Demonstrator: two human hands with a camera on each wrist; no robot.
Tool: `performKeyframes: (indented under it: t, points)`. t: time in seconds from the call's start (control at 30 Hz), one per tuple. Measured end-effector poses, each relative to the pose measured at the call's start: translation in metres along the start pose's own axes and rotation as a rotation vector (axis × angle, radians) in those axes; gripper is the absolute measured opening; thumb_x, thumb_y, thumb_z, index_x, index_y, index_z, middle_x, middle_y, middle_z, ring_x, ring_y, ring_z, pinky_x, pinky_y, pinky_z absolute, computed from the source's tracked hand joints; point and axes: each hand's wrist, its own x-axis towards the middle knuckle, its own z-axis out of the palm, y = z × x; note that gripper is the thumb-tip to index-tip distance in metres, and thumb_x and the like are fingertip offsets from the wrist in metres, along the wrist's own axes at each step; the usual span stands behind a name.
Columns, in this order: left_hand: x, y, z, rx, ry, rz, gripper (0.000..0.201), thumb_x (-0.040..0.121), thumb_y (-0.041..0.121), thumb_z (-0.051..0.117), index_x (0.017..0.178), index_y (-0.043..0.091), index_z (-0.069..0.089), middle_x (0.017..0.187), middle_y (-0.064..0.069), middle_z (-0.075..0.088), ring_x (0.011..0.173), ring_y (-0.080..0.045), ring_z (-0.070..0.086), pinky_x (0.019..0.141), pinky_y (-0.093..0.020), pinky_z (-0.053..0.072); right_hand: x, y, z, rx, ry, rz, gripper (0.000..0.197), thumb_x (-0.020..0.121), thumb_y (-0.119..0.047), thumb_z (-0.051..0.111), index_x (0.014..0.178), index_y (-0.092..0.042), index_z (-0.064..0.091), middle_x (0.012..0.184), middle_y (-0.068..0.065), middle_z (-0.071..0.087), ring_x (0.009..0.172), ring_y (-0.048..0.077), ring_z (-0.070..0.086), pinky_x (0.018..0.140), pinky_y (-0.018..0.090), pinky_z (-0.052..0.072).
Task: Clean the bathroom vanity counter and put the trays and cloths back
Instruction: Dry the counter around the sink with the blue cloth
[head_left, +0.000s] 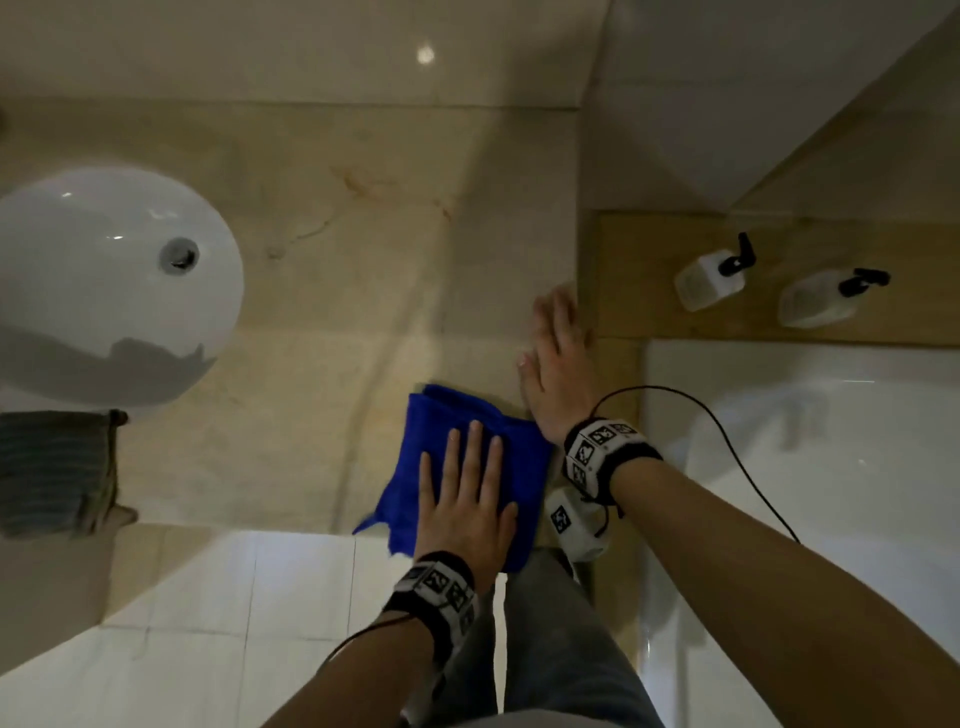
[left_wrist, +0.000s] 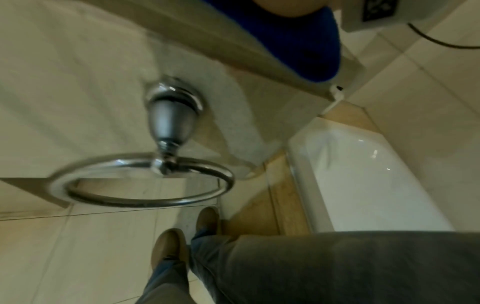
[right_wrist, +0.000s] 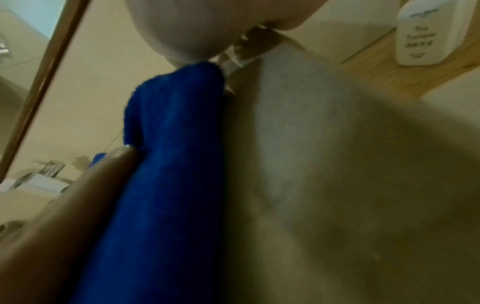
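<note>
A folded blue cloth (head_left: 434, 431) lies at the front of the beige stone vanity counter (head_left: 322, 270), one corner hanging over the edge. My left hand (head_left: 465, 493) presses flat on it with straight, spread fingers. My right hand (head_left: 558, 353) lies flat on the bare counter just right of the cloth, fingers straight and blurred, holding nothing. The left wrist view shows the blue cloth (left_wrist: 309, 49) from below the counter edge. In the right wrist view the blue cloth (right_wrist: 168, 164) stands beside the palm, with a finger against its left side.
A white basin (head_left: 104, 280) sits at the counter's left, with a grey striped cloth (head_left: 52, 467) in front of it. Two pump bottles (head_left: 709, 280) (head_left: 818, 299) stand on a wooden ledge right of the counter, above a white bathtub (head_left: 805, 467). A chrome towel ring (left_wrist: 148, 185) hangs below the counter.
</note>
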Motion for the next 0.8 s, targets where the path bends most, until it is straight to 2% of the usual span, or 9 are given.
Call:
performKeyframes:
  t: [0.13, 0.2, 0.23, 0.3, 0.37, 0.5, 0.57, 0.7, 0.8]
  points:
    - [-0.001, 0.027, 0.004, -0.065, -0.037, -0.032, 0.074, 0.090, 0.051, 0.030, 0.152, 0.015, 0.011, 0.160, -0.011, 0.004, 0.147, -0.030, 0.003, 0.115, -0.058, 0.009, -0.037, 0.007, 0.005, 0.225, 0.069, 0.187, 0.066, 0.098, -0.041, 0.027, 0.153, -0.022, -0.004, 0.160, 0.007, 0.010, 0.142, 0.028, 0.024, 0.115, 0.045, 0.025]
    - [0.002, 0.039, 0.003, -0.089, -0.047, -0.066, 0.074, 0.089, 0.050, 0.029, 0.151, 0.013, 0.012, 0.160, -0.013, 0.005, 0.147, -0.032, 0.003, 0.115, -0.059, 0.007, -0.061, 0.007, 0.012, 0.400, 0.028, 0.301, 0.063, 0.102, -0.034, 0.033, 0.153, -0.018, 0.001, 0.160, 0.006, 0.011, 0.144, 0.023, 0.020, 0.118, 0.035, 0.017]
    - [0.004, 0.045, 0.002, -0.102, -0.054, -0.071, 0.074, 0.089, 0.050, 0.029, 0.150, 0.011, 0.013, 0.160, -0.014, 0.005, 0.147, -0.033, 0.002, 0.114, -0.060, 0.006, -0.072, 0.005, 0.012, 0.508, -0.024, 0.382, 0.061, 0.102, -0.040, 0.033, 0.153, -0.018, 0.009, 0.159, 0.005, 0.016, 0.145, 0.020, 0.020, 0.119, 0.033, 0.015]
    - [0.006, 0.051, 0.003, -0.119, -0.057, -0.065, 0.075, 0.087, 0.049, 0.027, 0.150, 0.010, 0.012, 0.160, -0.014, 0.001, 0.147, -0.033, -0.001, 0.114, -0.060, 0.004, -0.085, 0.007, 0.016, 0.614, -0.086, 0.530, 0.066, 0.095, -0.062, 0.026, 0.144, -0.019, 0.038, 0.146, 0.005, 0.042, 0.131, 0.021, 0.042, 0.112, 0.036, 0.030]
    - [0.006, 0.048, 0.006, -0.108, -0.047, -0.032, 0.075, 0.088, 0.050, 0.025, 0.151, 0.011, 0.008, 0.160, -0.013, -0.003, 0.147, -0.032, -0.005, 0.115, -0.059, 0.001, -0.091, 0.009, 0.020, 0.603, -0.087, 0.597, 0.056, 0.100, -0.054, 0.025, 0.127, -0.015, 0.055, 0.126, 0.004, 0.058, 0.107, 0.016, 0.054, 0.094, 0.029, 0.040]
    - [0.001, 0.010, 0.003, -0.085, -0.013, 0.090, 0.074, 0.093, 0.052, 0.033, 0.154, 0.021, 0.007, 0.161, -0.004, -0.008, 0.148, -0.025, -0.006, 0.116, -0.053, 0.000, -0.090, -0.004, 0.027, 0.841, 0.032, 0.751, 0.044, 0.104, -0.038, 0.025, 0.111, -0.013, 0.061, 0.122, 0.014, 0.060, 0.104, 0.025, 0.057, 0.097, 0.038, 0.044]
    - [-0.005, -0.024, -0.004, -0.076, 0.001, 0.076, 0.072, 0.094, 0.053, 0.029, 0.154, 0.025, 0.001, 0.160, 0.001, -0.010, 0.147, -0.022, -0.009, 0.117, -0.051, -0.003, -0.089, -0.013, 0.028, 0.949, 0.125, 0.852, 0.044, 0.104, -0.038, 0.028, 0.127, -0.011, 0.053, 0.131, 0.009, 0.054, 0.115, 0.025, 0.052, 0.103, 0.037, 0.039]
    - [-0.013, -0.124, -0.016, 0.014, 0.038, -0.044, 0.069, 0.091, 0.054, 0.017, 0.151, 0.030, -0.008, 0.159, 0.003, -0.012, 0.147, -0.020, -0.008, 0.117, -0.048, -0.005, -0.096, -0.018, 0.030, 0.833, 0.178, 0.920, 0.055, 0.102, -0.046, 0.029, 0.143, -0.010, 0.039, 0.147, 0.010, 0.040, 0.134, 0.027, 0.038, 0.113, 0.036, 0.026]
    - [-0.027, -0.204, -0.028, 0.040, 0.088, -0.239, 0.068, 0.093, 0.051, 0.020, 0.151, 0.031, -0.008, 0.159, 0.005, -0.014, 0.147, -0.018, -0.008, 0.118, -0.047, 0.000, -0.105, -0.021, 0.032, 0.764, 0.157, 0.929, 0.059, 0.101, -0.051, 0.026, 0.147, -0.014, 0.033, 0.151, 0.008, 0.035, 0.136, 0.026, 0.034, 0.111, 0.032, 0.023]
